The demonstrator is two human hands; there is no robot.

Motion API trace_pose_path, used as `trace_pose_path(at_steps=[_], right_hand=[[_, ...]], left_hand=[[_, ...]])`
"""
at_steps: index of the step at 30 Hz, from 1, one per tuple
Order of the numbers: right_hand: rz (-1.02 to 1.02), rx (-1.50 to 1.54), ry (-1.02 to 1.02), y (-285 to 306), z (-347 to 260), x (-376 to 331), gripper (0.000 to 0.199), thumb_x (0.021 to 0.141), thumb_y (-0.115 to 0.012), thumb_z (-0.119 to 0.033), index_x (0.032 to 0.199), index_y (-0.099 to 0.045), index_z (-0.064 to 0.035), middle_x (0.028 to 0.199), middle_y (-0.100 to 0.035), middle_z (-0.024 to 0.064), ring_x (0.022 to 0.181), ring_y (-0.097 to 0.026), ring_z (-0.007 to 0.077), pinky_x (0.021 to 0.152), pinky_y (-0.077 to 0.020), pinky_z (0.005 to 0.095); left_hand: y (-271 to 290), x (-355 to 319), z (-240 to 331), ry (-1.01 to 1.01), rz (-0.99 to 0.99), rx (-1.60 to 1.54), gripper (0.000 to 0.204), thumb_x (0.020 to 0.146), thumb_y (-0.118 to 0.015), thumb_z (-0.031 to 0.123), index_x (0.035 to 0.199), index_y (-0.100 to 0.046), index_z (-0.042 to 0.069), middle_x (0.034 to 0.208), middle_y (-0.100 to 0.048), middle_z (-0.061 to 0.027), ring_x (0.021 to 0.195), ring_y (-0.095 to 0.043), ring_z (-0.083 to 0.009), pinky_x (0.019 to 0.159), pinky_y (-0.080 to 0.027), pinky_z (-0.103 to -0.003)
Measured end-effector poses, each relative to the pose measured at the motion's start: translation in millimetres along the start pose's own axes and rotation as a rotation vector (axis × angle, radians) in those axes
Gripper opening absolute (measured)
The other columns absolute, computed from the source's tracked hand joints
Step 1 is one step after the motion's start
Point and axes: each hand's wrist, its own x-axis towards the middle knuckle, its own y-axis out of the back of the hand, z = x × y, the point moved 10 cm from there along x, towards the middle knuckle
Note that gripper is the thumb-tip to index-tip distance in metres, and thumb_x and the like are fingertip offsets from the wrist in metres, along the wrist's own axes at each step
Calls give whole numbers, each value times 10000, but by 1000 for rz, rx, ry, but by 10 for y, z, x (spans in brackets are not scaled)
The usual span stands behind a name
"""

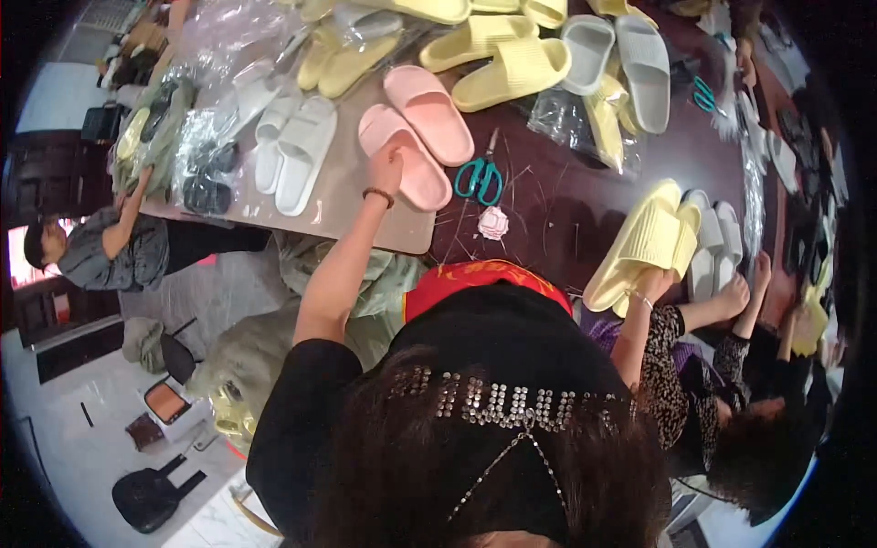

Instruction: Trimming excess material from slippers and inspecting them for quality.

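My left hand closes on the near slipper of a pink pair, at its strap. The other pink slipper lies right beside it on the table. Over at the right, my right hand grips a pair of yellow ribbed slippers by the near end, tilted up above the table edge. My fingertips are partly hidden on both sides. Between the hands lie teal-handled scissors and a small pink-and-white roll or bundle, with loose thread ends scattered around.
Yellow slippers, grey slippers and white slippers spread across the dark table. Clear plastic bags lie at the left. A co-worker's hands are close on my right; another person stands at the far left.
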Motion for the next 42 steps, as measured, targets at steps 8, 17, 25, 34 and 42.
trace_pose_path(at_steps=[8,17,25,34,42], right_hand=[[-136,297,73,-515,-42,-7,262,812,-419,-105,1001,-491,61,831,-558,141,750,-531,203,662,-440,293],[183,423,27,105,-17,-6,255,792,-455,-92,990,-540,44,920,-594,100,832,-535,162,723,-410,255],[207,-29,62,333,672,281,241,763,-488,-138,927,-569,20,876,-592,141,804,-549,245,693,-416,296],[68,-192,69,-70,261,78,229,748,-530,-111,910,-572,46,856,-605,97,769,-553,157,659,-418,245],[-171,-418,411,-508,-251,-365,117,629,-441,-34,689,-511,38,802,-514,196,728,-477,371,631,-395,419]], left_hand=[[-112,1012,-1359,156,93,861,494,743,-482,546,929,-578,99,938,-589,-124,832,-584,-296,708,-471,-365],[-317,964,-373,145,206,915,482,822,-398,415,689,-620,8,704,-610,-185,578,-591,-303,482,-468,-402],[331,247,405,62,358,174,464,766,-508,375,656,-573,-70,658,-573,-228,596,-568,-315,567,-437,-406],[-213,193,-299,-170,11,619,406,743,-550,364,704,-579,-39,663,-562,-206,615,-549,-311,594,-427,-401],[-206,-252,738,-145,-334,639,291,782,-529,261,873,-596,-8,804,-603,-161,757,-576,-227,637,-452,-336]])
